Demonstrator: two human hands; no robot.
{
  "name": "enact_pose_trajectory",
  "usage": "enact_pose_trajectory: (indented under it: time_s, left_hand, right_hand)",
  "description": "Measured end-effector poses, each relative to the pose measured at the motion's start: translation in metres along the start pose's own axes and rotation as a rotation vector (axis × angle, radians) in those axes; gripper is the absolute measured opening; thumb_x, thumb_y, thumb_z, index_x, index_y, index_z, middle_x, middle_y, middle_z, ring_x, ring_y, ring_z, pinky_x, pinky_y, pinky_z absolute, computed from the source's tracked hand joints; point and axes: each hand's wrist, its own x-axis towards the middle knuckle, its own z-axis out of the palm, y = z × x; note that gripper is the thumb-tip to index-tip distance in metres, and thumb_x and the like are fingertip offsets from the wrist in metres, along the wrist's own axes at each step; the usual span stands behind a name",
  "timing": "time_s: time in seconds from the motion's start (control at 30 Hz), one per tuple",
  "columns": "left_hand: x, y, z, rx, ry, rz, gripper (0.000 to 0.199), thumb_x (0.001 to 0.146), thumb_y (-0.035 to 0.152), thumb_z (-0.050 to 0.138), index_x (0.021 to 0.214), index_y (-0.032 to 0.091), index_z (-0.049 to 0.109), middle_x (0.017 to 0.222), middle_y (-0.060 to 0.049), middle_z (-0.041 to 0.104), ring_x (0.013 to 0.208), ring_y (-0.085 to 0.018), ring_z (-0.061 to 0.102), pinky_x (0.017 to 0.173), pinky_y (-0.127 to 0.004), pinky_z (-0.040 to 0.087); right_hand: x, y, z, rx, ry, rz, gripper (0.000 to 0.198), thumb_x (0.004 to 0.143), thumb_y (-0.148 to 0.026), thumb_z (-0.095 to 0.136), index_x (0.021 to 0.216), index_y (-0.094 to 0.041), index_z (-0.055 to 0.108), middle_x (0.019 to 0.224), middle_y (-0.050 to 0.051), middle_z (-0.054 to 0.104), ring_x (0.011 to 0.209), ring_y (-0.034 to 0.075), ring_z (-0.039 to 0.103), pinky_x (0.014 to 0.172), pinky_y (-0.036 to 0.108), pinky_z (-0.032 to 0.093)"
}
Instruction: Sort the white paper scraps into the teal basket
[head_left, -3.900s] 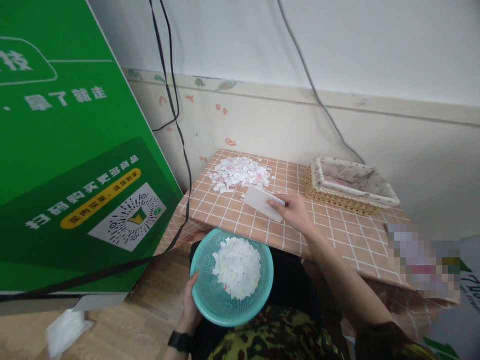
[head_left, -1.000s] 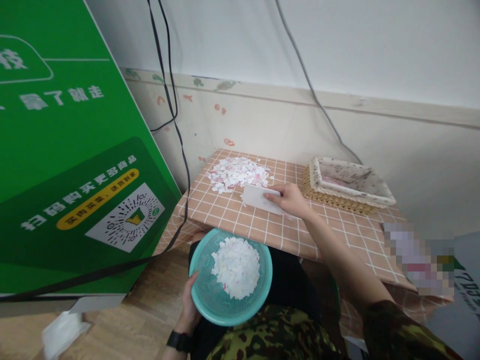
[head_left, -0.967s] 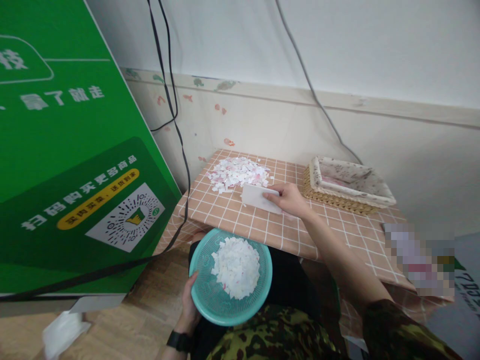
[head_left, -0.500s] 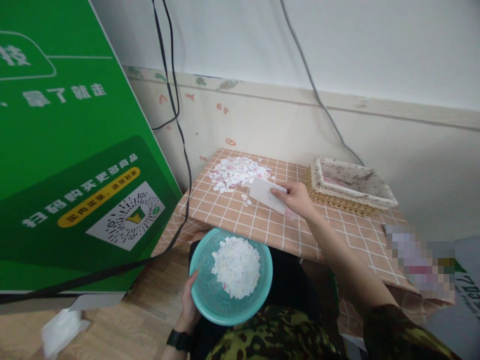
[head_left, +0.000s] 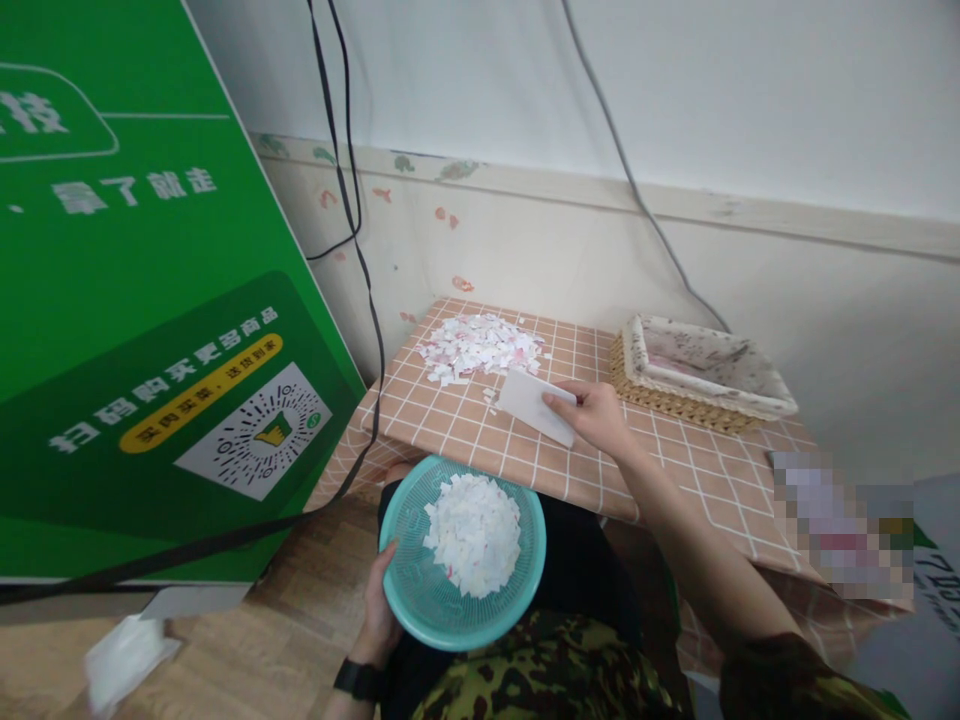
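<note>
My left hand [head_left: 380, 603] grips the left rim of a round turquoise plastic basket [head_left: 409, 600] on my lap. A heap of small white paper scraps [head_left: 474, 535] lies inside it. Over the table, my right hand [head_left: 596, 415] is closed on the right end of a flat white card [head_left: 534, 405], which is held tilted close to the tablecloth. Beyond the card's left end lies a pile of white and pinkish paper scraps [head_left: 484, 345], with a few loose bits beside the card.
A brown checked cloth [head_left: 652, 490] covers the table against the wall. At its back right stands a cloth-lined wicker basket [head_left: 697, 405]. On the left, a black cable [head_left: 373, 370] hangs before a green printed panel [head_left: 150, 300]. White plastic [head_left: 127, 660] lies on the floor.
My right hand has moved slightly down toward the table's front edge, and the card has tilted with it. My left hand and the turquoise basket have stayed in place.
</note>
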Motion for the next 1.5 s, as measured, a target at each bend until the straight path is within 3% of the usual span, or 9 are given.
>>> enact_pose_trajectory:
  time_s: [0.2, 0.6, 0.87, 1.0, 1.2, 1.5]
  left_hand:
    - [0.0, 0.001, 0.002, 0.033, 0.065, 0.02, 0.024, 0.061, 0.031, 0.068, 0.078, 0.015, 0.072, 0.074, -0.006, 0.074, 0.07, -0.026, 0.068, 0.077, -0.039, 0.05]
    - [0.002, 0.0, -0.001, -0.009, 0.021, -0.018, 0.021, 0.062, 0.03, 0.07, 0.077, 0.014, 0.072, 0.071, -0.006, 0.074, 0.063, -0.023, 0.066, 0.071, -0.037, 0.051]
    - [0.003, -0.001, -0.003, -0.004, 0.034, 0.015, 0.021, 0.063, 0.029, 0.069, 0.078, 0.015, 0.072, 0.074, -0.005, 0.074, 0.067, -0.023, 0.067, 0.073, -0.036, 0.051]
    - [0.004, -0.002, -0.005, -0.019, 0.025, 0.004, 0.022, 0.064, 0.029, 0.069, 0.08, 0.015, 0.073, 0.076, -0.005, 0.075, 0.069, -0.024, 0.067, 0.074, -0.036, 0.051]
    - [-0.001, 0.001, 0.001, 0.005, 0.018, -0.009, 0.023, 0.064, 0.029, 0.068, 0.081, 0.015, 0.072, 0.076, -0.006, 0.075, 0.07, -0.025, 0.068, 0.075, -0.038, 0.051]
    - [-0.001, 0.001, 0.001, 0.018, 0.016, 0.019, 0.024, 0.061, 0.031, 0.07, 0.08, 0.015, 0.073, 0.074, -0.006, 0.074, 0.066, -0.024, 0.067, 0.072, -0.038, 0.052]
  right_hand:
    - [-0.003, -0.004, -0.002, -0.018, 0.012, -0.004, 0.029, 0.083, -0.037, 0.054, 0.091, -0.018, 0.074, 0.078, 0.003, 0.072, 0.061, 0.017, 0.061, 0.054, 0.025, 0.039]
    - [-0.004, -0.015, 0.008, 0.013, -0.027, -0.007, 0.03, 0.084, -0.036, 0.051, 0.086, -0.016, 0.073, 0.073, 0.003, 0.069, 0.057, 0.014, 0.056, 0.051, 0.025, 0.035]
    - [-0.013, -0.005, 0.009, -0.003, 0.031, 0.027, 0.031, 0.084, -0.038, 0.052, 0.092, -0.018, 0.073, 0.079, 0.005, 0.071, 0.059, 0.016, 0.058, 0.053, 0.026, 0.039]
    - [-0.027, -0.001, 0.011, -0.003, 0.132, 0.075, 0.034, 0.084, -0.04, 0.051, 0.099, -0.018, 0.072, 0.082, 0.006, 0.071, 0.059, 0.017, 0.058, 0.053, 0.027, 0.04]
    - [-0.051, -0.02, 0.022, -0.019, 0.175, 0.126, 0.034, 0.084, -0.043, 0.051, 0.09, -0.018, 0.073, 0.057, 0.002, 0.063, 0.046, 0.014, 0.049, 0.046, 0.026, 0.035]
    - [-0.049, -0.032, 0.037, -0.08, 0.207, 0.104, 0.033, 0.085, -0.041, 0.048, 0.096, -0.022, 0.073, 0.06, 0.003, 0.065, 0.048, 0.015, 0.052, 0.048, 0.027, 0.036]
